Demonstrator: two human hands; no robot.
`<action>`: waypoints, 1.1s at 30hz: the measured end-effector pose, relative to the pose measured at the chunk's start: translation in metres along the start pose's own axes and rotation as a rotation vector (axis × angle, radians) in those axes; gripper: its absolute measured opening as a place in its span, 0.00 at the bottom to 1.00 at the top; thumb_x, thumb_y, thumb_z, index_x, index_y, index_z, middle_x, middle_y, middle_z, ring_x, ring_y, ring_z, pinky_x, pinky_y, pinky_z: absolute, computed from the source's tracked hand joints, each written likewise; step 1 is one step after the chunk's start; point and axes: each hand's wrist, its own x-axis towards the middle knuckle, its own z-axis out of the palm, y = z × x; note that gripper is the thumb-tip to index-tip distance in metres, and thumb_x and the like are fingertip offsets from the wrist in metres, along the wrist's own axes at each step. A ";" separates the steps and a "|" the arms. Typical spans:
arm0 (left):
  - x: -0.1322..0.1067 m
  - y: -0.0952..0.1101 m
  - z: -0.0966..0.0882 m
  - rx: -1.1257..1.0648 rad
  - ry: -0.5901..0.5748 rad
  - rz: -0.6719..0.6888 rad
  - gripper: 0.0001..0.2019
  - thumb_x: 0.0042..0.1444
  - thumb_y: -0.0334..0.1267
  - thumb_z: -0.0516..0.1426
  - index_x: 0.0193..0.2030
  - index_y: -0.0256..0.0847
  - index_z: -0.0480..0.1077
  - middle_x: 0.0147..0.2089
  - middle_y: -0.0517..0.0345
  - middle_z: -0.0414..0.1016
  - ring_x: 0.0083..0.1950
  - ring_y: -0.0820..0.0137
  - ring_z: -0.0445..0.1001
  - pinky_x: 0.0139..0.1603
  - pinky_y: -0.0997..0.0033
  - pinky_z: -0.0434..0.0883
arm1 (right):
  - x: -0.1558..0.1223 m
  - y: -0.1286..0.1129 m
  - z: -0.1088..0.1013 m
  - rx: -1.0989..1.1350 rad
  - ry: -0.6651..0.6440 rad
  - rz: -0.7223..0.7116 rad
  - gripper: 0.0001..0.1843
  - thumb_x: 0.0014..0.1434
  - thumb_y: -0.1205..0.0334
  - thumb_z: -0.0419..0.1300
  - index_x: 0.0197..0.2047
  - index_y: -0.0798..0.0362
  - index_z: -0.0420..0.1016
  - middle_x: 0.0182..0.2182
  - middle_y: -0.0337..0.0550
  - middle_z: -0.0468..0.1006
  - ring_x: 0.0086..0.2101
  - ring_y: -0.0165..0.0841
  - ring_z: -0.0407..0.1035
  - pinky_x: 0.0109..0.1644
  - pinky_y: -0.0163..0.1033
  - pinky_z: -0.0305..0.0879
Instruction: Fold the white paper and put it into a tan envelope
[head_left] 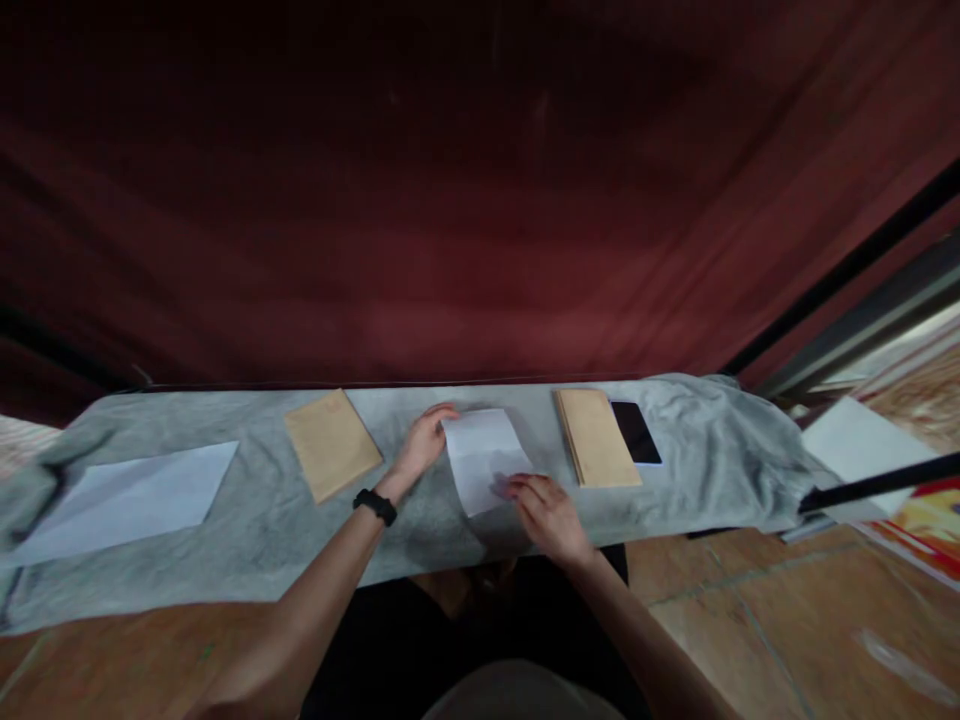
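A white sheet of paper (pixel 484 455) with a crease across it lies before me on the grey cloth. My left hand (pixel 427 442), with a black band on its wrist, grips the sheet's upper left corner. At the lower right edge of the paper, the fingers of my right hand (pixel 549 512) are pinched together on it. A brown envelope (pixel 332 445) rests at an angle left of my left hand. Right of the sheet, several brown envelopes (pixel 600 438) are stacked, partly beside a dark-screened tablet or phone (pixel 636 432).
Larger white paper (pixel 142 495) lies at the left of the long cloth-covered surface (pixel 705 460). A dark red curtain-like sheet (pixel 480 230) hangs behind it. Black poles (pixel 847 265) run at the right, near a white board-like piece (pixel 866 450). Tiled floor (pixel 720 620) shows below.
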 end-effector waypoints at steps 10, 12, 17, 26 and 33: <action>-0.081 0.004 0.048 0.380 -0.351 0.187 0.23 0.69 0.39 0.47 0.67 0.40 0.65 0.72 0.49 0.62 0.74 0.64 0.57 0.74 0.53 0.56 | -0.055 -0.005 0.054 -0.031 -0.162 -0.001 0.23 0.66 0.73 0.52 0.62 0.53 0.70 0.59 0.51 0.73 0.58 0.41 0.67 0.62 0.49 0.65; -0.085 0.017 0.066 0.446 -0.475 0.239 0.25 0.71 0.44 0.45 0.71 0.40 0.60 0.74 0.50 0.58 0.76 0.64 0.52 0.75 0.53 0.52 | -0.052 -0.004 0.055 -0.006 -0.183 -0.006 0.25 0.66 0.72 0.52 0.64 0.53 0.69 0.60 0.51 0.73 0.59 0.41 0.66 0.65 0.50 0.63; -0.078 0.020 0.089 0.560 -0.534 0.234 0.27 0.72 0.47 0.41 0.73 0.40 0.55 0.75 0.51 0.55 0.78 0.65 0.46 0.77 0.53 0.46 | -0.052 -0.004 0.055 0.029 -0.209 0.009 0.26 0.65 0.72 0.52 0.66 0.54 0.66 0.60 0.50 0.74 0.59 0.40 0.67 0.68 0.51 0.58; -0.062 -0.015 0.047 0.635 -0.391 0.078 0.29 0.71 0.47 0.41 0.73 0.37 0.55 0.76 0.47 0.52 0.77 0.61 0.48 0.76 0.51 0.46 | -0.054 -0.003 0.055 0.059 -0.231 0.035 0.26 0.65 0.71 0.53 0.65 0.51 0.67 0.61 0.48 0.73 0.60 0.39 0.66 0.68 0.52 0.58; -0.110 -0.013 0.002 0.206 -0.149 -0.114 0.26 0.69 0.52 0.44 0.64 0.41 0.68 0.70 0.49 0.65 0.72 0.61 0.62 0.73 0.53 0.58 | -0.042 -0.001 0.051 -0.014 -0.240 0.024 0.23 0.68 0.70 0.52 0.65 0.51 0.69 0.62 0.48 0.71 0.60 0.39 0.66 0.67 0.49 0.60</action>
